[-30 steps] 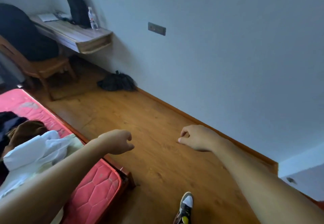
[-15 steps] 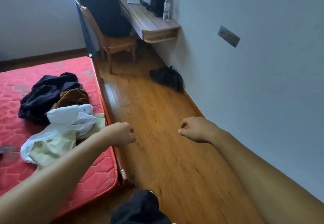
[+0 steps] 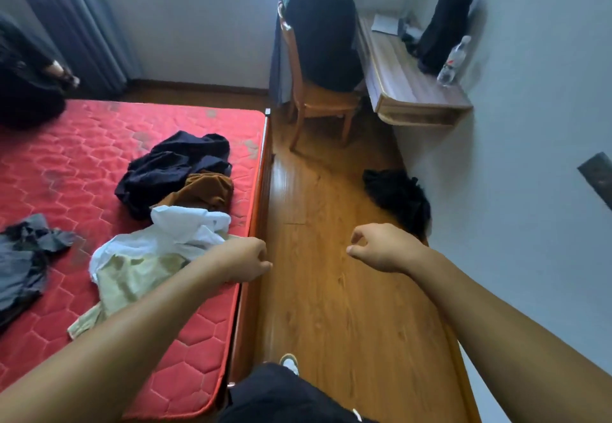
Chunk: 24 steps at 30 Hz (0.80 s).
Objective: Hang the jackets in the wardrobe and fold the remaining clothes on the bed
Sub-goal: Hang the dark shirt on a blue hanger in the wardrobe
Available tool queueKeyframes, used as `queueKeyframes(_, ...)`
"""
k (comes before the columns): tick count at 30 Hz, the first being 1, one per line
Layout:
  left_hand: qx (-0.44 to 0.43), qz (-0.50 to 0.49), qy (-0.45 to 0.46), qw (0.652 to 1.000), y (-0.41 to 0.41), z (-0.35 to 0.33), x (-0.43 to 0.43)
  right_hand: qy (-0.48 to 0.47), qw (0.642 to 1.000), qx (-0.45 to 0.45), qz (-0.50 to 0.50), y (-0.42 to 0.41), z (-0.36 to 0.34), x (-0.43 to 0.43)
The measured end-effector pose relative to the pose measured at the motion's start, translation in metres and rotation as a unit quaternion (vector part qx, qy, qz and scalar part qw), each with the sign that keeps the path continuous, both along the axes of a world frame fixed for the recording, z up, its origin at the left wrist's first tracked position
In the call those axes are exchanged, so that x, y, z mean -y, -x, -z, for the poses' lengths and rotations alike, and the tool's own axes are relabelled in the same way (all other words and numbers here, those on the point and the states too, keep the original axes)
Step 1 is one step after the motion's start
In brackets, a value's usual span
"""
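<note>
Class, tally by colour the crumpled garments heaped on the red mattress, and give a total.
Navy garment: 1
Brown garment: 1
White garment: 1
Pale green garment: 1
Grey garment: 1
Total: 5
Black shape at the far left: not counted, unclear what it is.

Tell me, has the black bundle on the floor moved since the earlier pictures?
No. The black bundle still lies on the floor against the wall, on the near side of the desk; only the camera has turned.
</note>
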<state>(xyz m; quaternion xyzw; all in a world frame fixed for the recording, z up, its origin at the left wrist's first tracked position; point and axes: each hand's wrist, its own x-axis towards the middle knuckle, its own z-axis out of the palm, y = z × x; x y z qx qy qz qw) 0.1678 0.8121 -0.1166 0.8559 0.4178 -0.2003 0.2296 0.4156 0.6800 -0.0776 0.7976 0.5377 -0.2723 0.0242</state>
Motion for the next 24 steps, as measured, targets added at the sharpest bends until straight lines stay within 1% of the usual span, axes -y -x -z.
queueKeyframes(3,0.001,-0.059,0.012,0.998,-0.008,0.001,-0.034,0.000,0.999,-0.002,-0.042,-0.019,0.000,-0.060)
queueKeyframes(8,0.000,-0.147,0.039,0.988,-0.024,0.014,-0.086,0.016,0.992,0.001,-0.123,-0.052,0.020,-0.161)
queueKeyframes(11,-0.005,-0.201,0.034,0.979,-0.040,0.022,-0.118,0.014,0.983,-0.005,-0.181,-0.074,0.031,-0.225)
queueKeyframes(16,0.015,-0.307,0.031,0.951,-0.079,0.020,-0.168,0.014,0.964,-0.009,-0.267,-0.121,0.037,-0.326)
queueKeyframes(19,0.020,-0.350,0.033,0.936,-0.100,0.014,-0.189,0.024,0.948,0.005,-0.317,-0.142,0.030,-0.381)
queueKeyframes(24,0.032,-0.429,0.033,0.902,-0.111,0.012,-0.216,0.023,0.912,0.014,-0.409,-0.135,0.023,-0.465)
